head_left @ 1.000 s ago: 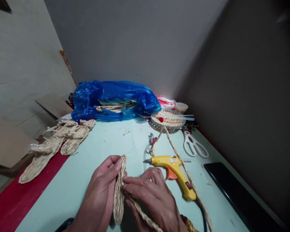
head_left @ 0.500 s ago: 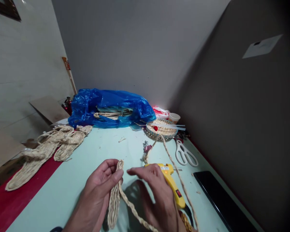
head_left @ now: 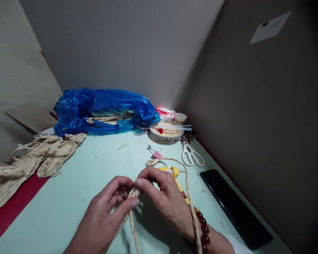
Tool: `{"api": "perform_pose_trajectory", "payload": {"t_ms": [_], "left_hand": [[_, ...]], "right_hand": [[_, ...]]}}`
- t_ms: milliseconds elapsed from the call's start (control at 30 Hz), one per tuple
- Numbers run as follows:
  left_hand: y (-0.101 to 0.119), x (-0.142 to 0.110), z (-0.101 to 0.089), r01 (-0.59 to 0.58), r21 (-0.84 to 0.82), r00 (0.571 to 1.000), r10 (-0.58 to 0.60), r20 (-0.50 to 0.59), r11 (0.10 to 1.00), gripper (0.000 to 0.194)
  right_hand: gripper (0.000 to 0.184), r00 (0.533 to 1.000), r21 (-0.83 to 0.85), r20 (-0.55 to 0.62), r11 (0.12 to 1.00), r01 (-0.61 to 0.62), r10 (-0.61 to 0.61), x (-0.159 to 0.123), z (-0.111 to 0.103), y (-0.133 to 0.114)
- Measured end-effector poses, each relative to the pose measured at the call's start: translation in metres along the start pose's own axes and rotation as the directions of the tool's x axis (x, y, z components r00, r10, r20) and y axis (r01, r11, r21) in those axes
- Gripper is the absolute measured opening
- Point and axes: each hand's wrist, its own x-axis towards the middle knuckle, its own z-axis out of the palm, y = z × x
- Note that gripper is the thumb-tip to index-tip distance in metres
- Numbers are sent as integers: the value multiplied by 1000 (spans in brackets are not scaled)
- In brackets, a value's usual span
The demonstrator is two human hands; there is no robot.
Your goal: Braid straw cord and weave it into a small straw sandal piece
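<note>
My left hand [head_left: 106, 215] pinches the top of a small woven straw piece [head_left: 132, 194] just above the pale green table [head_left: 76, 183]. My right hand [head_left: 164, 197], with a dark bead bracelet [head_left: 202, 229] on the wrist, grips the same piece from the right, fingertips meeting the left thumb. A braided straw cord [head_left: 187, 180] runs from the piece, loops over the table and passes my right wrist. The yellow glue gun [head_left: 175, 174] lies mostly hidden behind my right hand.
White scissors [head_left: 190, 155], a pink binder clip [head_left: 157, 153] and a black phone [head_left: 234, 208] lie to the right. A woven basket [head_left: 166, 133], a cup [head_left: 180, 118] and a blue plastic bag [head_left: 100, 109] stand at the back. Straw sandals [head_left: 31, 158] lie at the left.
My right hand moved left to meet the left hand on the straw piece, covering most of the glue gun. The cord's loop shifted nearer. The camera turned right.
</note>
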Motion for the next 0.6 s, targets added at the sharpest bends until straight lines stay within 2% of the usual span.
{"api": "perform_pose_trajectory", "payload": {"t_ms": [100,233,333,500,600], "left_hand": [[-4,-1,-4,-33,167,995,17,99,985,22],[-8,-2,-4,-56,252,997,39,73,966,24],[-8,-1,-4,-65,279,993,34,116,958,22],[-6,5,-6,-4,134,997,-7,82,991,31],[-3,5,-6,39,-2,993,-39,114,999,31]], "right_hand": [[24,999,32,-11,999,-42,42,1,-3,2],[22,996,44,-23,995,-89,90,1,0,4],[22,991,85,-23,988,-129,131,2,3,9],[22,989,250,68,957,-146,133,9,0,17],[25,986,360,137,923,-135,91,12,-4,15]]}}
